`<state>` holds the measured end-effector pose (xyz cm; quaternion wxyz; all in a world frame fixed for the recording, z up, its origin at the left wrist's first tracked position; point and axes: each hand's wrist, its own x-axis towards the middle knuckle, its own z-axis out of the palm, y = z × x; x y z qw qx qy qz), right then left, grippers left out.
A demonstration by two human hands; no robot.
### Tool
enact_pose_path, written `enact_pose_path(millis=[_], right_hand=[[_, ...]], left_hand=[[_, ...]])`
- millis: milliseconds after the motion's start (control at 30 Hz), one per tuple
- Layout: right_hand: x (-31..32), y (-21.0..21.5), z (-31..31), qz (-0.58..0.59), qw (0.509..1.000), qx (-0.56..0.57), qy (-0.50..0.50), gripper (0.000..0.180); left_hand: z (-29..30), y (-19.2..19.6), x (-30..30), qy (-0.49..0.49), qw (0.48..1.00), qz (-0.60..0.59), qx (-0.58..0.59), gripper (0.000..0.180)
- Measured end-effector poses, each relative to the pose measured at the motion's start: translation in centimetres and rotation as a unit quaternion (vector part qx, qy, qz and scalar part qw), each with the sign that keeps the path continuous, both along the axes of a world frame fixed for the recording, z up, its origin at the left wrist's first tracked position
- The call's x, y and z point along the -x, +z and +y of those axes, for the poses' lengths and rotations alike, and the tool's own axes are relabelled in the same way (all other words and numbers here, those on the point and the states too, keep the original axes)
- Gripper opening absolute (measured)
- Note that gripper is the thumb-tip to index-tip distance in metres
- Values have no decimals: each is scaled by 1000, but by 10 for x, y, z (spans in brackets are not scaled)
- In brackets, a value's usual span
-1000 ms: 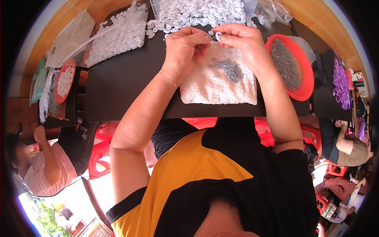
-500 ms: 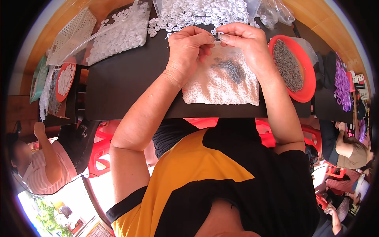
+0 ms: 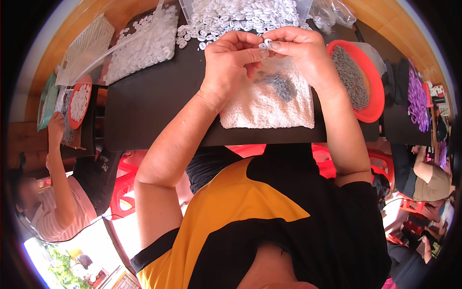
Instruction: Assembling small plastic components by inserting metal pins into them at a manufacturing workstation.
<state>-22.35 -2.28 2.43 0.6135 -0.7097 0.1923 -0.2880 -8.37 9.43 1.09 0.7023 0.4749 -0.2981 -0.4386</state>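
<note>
Looking from the left side: a co-worker [image 3: 57,202] in a pale striped top sits at the far left and reaches one arm up to a small red plate [image 3: 78,101] full of white pieces.
White basket: a white lattice basket [image 3: 86,45] lies at the upper left corner of the dark desk [image 3: 149,111].
Clear bag: a clear plastic bag [image 3: 142,45] filled with white plastic rings lies on the desk just right of the basket.
Loose rings: a wide heap of white plastic rings [image 3: 240,14] is spread along the far edge of the desk, right behind both hands.
Left hand: the left hand [image 3: 230,65] is raised over the desk, its fingers curled and its fingertips pressed on a small white ring [image 3: 264,45].
Small white ring: it is held in the air between the two hands, above the towel and just in front of the loose heap.
Right hand: the right hand [image 3: 301,53] meets the left one, and its thumb and forefinger pinch the same small white ring from the other side.
Towel: a white towel [image 3: 264,106] lies on the desk under the hands, and a small pile of grey metal pieces [image 3: 280,85] rests on it.
Red bowl: a red bowl [image 3: 373,96] holding grey metal pieces stands on the desk just right of the towel.
Purple things: a bunch of purple pieces [image 3: 416,98] lies further right.
Far right: another person [image 3: 426,176] in a tan top sits at the right edge.
</note>
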Motion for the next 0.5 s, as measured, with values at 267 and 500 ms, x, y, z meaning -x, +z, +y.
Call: enact_pose_path(millis=[267, 500], right_hand=[[6, -1, -12, 6, 991, -103, 80, 17], [9, 0, -13, 20, 990, -104, 94, 16]], left_hand=[[5, 4, 7, 2, 994, -99, 49, 24], [6, 0, 8, -16, 986, -159, 55, 25]])
